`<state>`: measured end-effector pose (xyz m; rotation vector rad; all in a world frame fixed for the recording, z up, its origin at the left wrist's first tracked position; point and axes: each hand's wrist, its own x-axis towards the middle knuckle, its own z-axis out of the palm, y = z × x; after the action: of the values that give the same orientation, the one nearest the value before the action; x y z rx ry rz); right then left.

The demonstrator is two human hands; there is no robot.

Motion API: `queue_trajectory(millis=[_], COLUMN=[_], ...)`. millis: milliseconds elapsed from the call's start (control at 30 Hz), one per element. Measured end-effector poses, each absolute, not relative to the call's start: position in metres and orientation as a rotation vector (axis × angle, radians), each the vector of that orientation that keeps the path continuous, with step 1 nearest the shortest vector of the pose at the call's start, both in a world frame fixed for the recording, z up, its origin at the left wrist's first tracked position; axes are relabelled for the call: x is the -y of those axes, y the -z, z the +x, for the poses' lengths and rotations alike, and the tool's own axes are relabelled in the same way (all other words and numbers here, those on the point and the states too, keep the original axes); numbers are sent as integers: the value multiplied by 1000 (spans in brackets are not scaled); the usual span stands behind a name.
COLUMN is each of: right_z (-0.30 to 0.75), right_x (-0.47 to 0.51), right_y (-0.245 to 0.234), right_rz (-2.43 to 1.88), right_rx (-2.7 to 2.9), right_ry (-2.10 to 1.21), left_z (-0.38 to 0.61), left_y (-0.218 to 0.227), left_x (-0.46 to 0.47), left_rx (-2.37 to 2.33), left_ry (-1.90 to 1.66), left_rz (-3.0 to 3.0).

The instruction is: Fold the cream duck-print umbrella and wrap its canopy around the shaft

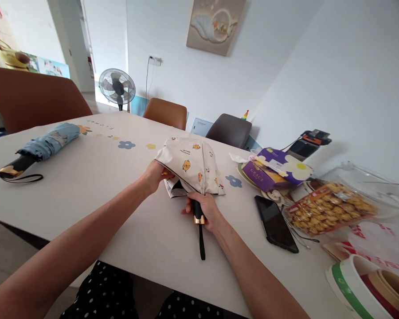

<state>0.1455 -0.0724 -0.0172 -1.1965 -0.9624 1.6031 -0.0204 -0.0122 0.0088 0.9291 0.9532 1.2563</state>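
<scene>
A cream folding umbrella [194, 165] with small yellow prints lies loosely collapsed on the white table [96, 186] in front of me. My right hand [206, 210] is closed round its black handle with a gold ring, and the black wrist strap trails toward the table's near edge. My left hand [154, 176] pinches the umbrella's fabric at its left edge. A second folding umbrella [43, 148], blue and rolled up, lies at the far left of the table, away from both hands.
A black phone [275, 223] lies right of my right hand. Beyond it are a purple box [271, 170], a bag of snacks [329, 212] and stacked bowls [369, 283]. Brown chairs [29, 97] and a standing fan [117, 87] ring the table.
</scene>
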Motion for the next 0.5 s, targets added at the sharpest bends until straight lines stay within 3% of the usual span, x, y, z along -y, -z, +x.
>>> queue_trajectory(millis=[233, 500], right_z=[151, 154], right_x=[68, 73], right_y=[27, 24], right_rz=[-1132, -1030], right_rx=[748, 726], right_ry=[-1666, -1746], left_z=[-16, -1], left_y=[2, -3], left_x=[11, 34], left_rx=[-1097, -1183], left_ry=[-1192, -901], left_rz=[1014, 1852])
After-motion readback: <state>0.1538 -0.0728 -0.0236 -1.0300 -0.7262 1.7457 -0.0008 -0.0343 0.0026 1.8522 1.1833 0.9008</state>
